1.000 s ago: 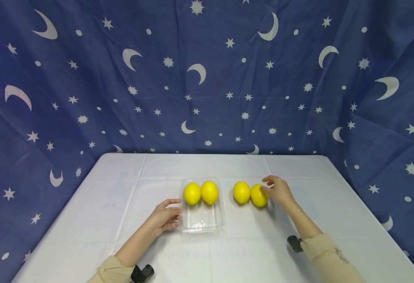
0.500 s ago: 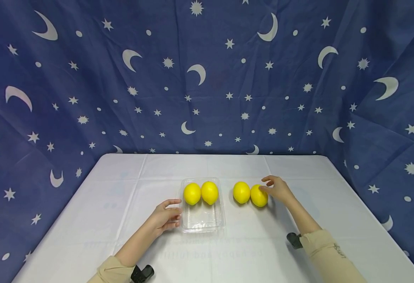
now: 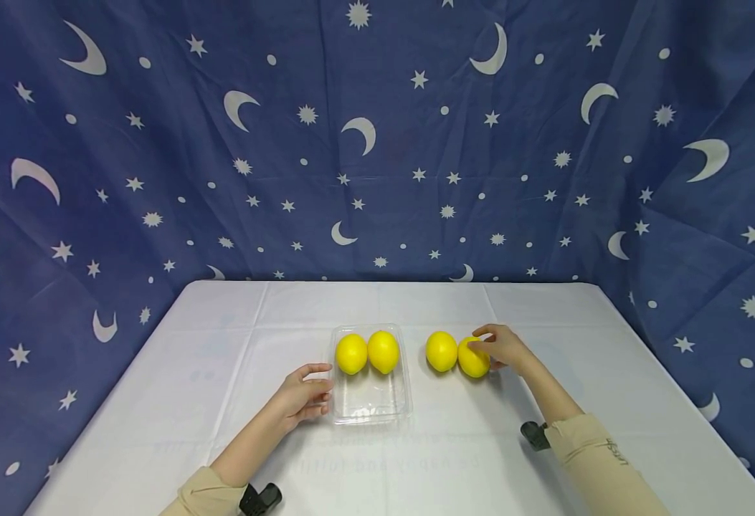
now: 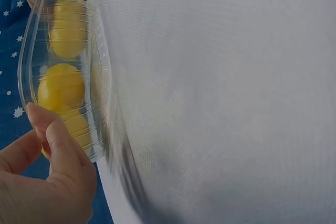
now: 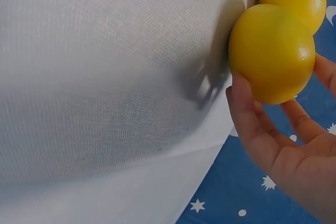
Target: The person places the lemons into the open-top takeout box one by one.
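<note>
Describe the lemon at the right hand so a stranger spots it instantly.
On the white table, find the clear tray with two lemons in it. In the head view, two loose lemons sit side by side to its right. Yours is the lemon farther from the tray, the only one the right hand touches.

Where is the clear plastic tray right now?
In the head view, the clear plastic tray sits on the white tabletop, between the left hand and the two lemons outside it on the right.
</note>
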`<act>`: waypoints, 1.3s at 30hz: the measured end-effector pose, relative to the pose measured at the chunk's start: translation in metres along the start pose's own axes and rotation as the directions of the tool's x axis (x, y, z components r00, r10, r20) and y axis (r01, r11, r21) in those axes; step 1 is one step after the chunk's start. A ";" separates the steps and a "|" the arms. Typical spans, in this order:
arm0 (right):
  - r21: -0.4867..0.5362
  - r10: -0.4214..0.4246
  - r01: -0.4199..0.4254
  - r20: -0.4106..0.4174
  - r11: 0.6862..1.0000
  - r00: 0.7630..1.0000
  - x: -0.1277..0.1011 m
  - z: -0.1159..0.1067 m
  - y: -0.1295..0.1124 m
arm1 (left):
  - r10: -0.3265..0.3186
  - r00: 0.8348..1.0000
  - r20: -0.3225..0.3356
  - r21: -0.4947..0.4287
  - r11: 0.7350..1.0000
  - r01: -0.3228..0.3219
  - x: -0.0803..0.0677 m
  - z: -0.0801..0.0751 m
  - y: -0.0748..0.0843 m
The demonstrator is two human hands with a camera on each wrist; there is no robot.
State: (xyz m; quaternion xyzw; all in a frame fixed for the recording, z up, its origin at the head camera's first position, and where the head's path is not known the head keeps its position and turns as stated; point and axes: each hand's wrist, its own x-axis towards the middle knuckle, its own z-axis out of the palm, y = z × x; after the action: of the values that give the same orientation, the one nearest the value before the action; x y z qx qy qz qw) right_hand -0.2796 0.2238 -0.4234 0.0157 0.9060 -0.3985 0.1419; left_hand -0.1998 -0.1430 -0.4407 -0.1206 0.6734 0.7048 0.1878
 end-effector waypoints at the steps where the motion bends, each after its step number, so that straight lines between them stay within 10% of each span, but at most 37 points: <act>1: 0.004 0.005 -0.005 0.001 1.000 1.000 0.000 0.000 0.000 | 0.000 1.000 0.000 -0.001 1.000 0.000 0.000 0.000 0.000; 39: -0.032 0.027 -0.026 0.021 0.999 0.999 -0.006 -0.004 -0.001 | -0.005 1.000 -0.009 0.001 1.000 0.005 0.001 0.000 -0.001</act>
State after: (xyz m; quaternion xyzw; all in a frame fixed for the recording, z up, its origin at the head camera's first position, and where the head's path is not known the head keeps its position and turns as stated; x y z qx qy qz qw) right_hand -0.2748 0.2264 -0.4188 0.0210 0.9104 -0.3821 0.1572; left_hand -0.2004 -0.1424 -0.4420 -0.1252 0.6743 0.7035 0.1866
